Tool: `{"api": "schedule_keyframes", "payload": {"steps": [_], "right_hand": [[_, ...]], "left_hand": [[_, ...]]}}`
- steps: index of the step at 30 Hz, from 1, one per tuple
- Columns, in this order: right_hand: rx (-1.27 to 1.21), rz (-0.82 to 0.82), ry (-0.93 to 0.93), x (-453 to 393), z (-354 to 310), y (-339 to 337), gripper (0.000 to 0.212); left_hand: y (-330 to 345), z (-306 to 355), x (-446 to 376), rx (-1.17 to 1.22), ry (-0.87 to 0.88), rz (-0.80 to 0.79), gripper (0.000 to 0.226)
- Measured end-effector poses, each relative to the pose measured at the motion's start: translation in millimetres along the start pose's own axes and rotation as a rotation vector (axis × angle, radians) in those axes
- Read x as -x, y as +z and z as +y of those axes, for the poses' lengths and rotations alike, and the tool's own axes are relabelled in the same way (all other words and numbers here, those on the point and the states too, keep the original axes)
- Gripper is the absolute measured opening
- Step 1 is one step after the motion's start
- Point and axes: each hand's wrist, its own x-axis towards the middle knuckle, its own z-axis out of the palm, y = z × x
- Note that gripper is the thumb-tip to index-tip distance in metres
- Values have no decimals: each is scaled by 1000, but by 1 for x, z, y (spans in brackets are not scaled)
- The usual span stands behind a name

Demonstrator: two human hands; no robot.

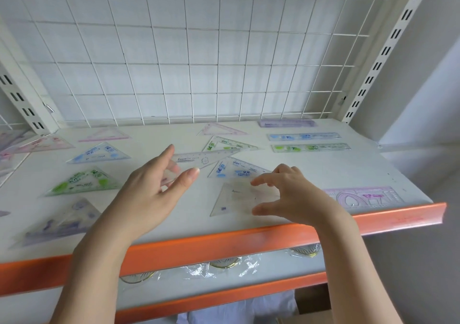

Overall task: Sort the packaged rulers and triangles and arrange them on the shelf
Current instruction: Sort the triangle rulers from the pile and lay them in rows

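Where legible, "Xouem" on clear triangle [199, 159] by left hand [151, 189].

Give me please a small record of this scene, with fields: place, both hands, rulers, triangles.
place: white shelf with orange front edge, wire grid behind
left hand: fingers spread over a clear triangle; grip cannot be told
right hand: fingers curled over another clear triangle lying flat; contact unclear
rulers: purple ruler, blue ruler, green ruler in a column at the right rear
triangles: scattered across left and middle, not yet sorted
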Motion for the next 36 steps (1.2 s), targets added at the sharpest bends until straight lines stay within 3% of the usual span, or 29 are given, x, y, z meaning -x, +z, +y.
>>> {"api": "schedule_keyframes", "payload": {"steps": [3, 9, 19, 22, 26, 36], "right_hand": [[-20, 2, 22, 4, 5, -4, 62], [-31, 197, 94, 7, 19, -17, 34], [-92, 313, 132, 17, 21, -14, 26], [-91, 331, 115, 18, 16, -12, 25], [-90, 331, 105, 15, 8, -9, 25], [-112, 294, 15, -11, -48, 10, 22]], "left_hand": [[7, 1, -1, -71, 37, -54, 95], [39, 6, 0, -362, 180, -132, 97], [83, 20, -4, -733, 248, -175, 104], [83, 25, -5, -778, 234, -181, 99], [79, 27, -4, -807, 209, -229, 72], [22, 5, 1, -739, 171, -210, 48]]}}
